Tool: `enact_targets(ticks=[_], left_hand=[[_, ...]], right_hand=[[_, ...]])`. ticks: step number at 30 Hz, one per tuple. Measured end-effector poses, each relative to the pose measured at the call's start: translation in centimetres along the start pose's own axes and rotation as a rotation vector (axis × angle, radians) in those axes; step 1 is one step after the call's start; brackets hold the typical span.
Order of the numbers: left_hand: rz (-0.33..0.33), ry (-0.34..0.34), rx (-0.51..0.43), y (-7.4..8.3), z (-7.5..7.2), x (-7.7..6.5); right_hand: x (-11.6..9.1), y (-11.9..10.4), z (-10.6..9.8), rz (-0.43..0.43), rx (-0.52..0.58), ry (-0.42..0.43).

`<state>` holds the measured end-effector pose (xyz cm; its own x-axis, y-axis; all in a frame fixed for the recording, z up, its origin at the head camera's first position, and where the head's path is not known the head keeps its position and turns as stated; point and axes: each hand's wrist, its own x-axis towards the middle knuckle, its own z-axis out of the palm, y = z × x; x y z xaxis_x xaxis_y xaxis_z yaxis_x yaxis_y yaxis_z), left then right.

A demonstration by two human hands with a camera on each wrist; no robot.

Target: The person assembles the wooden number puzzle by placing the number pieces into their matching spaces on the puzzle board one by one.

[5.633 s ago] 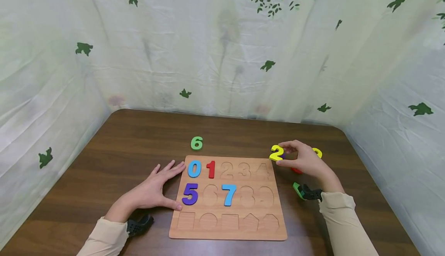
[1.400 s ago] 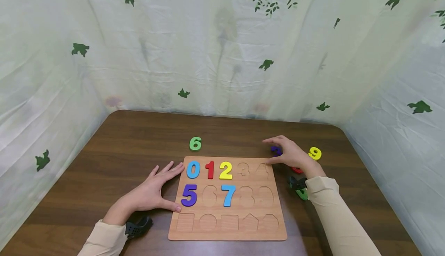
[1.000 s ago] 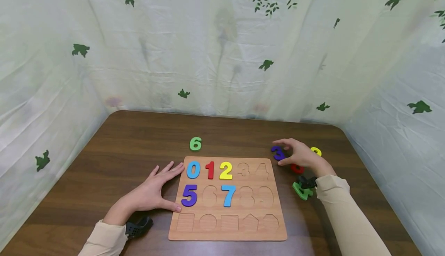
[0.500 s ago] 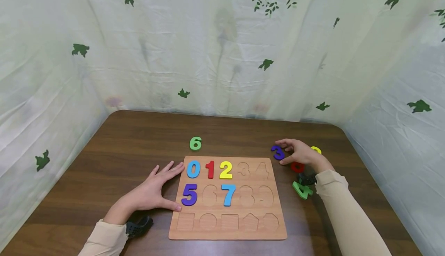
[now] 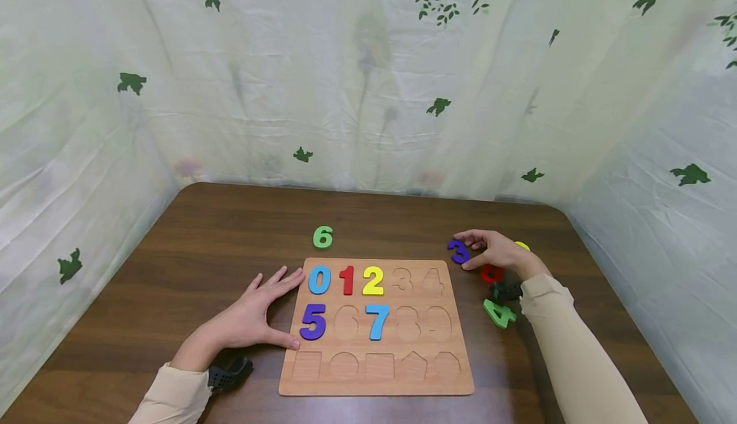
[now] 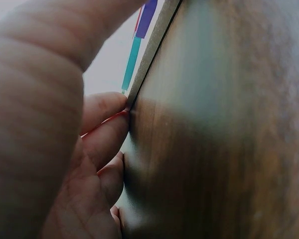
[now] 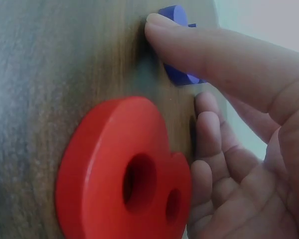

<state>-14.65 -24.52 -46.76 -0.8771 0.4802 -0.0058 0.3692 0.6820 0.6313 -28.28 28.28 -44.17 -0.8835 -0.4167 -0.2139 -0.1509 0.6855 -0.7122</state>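
Note:
My left hand [image 5: 244, 318] lies spread at the left edge of the wooden number board [image 5: 380, 373], thumb on its rim and fingertips at the upper left corner. My right hand [image 5: 501, 251] pinches a purple number 3 [image 5: 459, 252] lying flat on the table right of the board, index finger at its top and thumb at its bottom. In the right wrist view the thumb covers part of the number 3 [image 7: 177, 74], and a red number 8 [image 7: 124, 164] lies close below the hand. Blue 0, red 1, yellow 2 [image 5: 373, 281], purple 5 and blue 7 sit in the board.
A green number 6 [image 5: 323, 237] lies behind the board. To the right are a green number 4 [image 5: 499, 314] and a yellow piece [image 5: 522, 245], mostly hidden by my right hand. A patterned curtain [image 5: 368, 91] encloses the table [image 5: 242, 219].
The yellow 2, earlier held in my right hand, now sits in the board. That hand has since moved to the purple 3, its fingers closing around it. My left hand has stayed put.

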Motion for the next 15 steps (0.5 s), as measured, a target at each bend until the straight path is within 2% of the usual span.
enact_targets(ticks=[15], left_hand=[[-0.005, -0.001, 0.002, -0.08, 0.0, -0.12]], right_hand=[[0.27, 0.19, 0.16, -0.002, -0.007, -0.002]])
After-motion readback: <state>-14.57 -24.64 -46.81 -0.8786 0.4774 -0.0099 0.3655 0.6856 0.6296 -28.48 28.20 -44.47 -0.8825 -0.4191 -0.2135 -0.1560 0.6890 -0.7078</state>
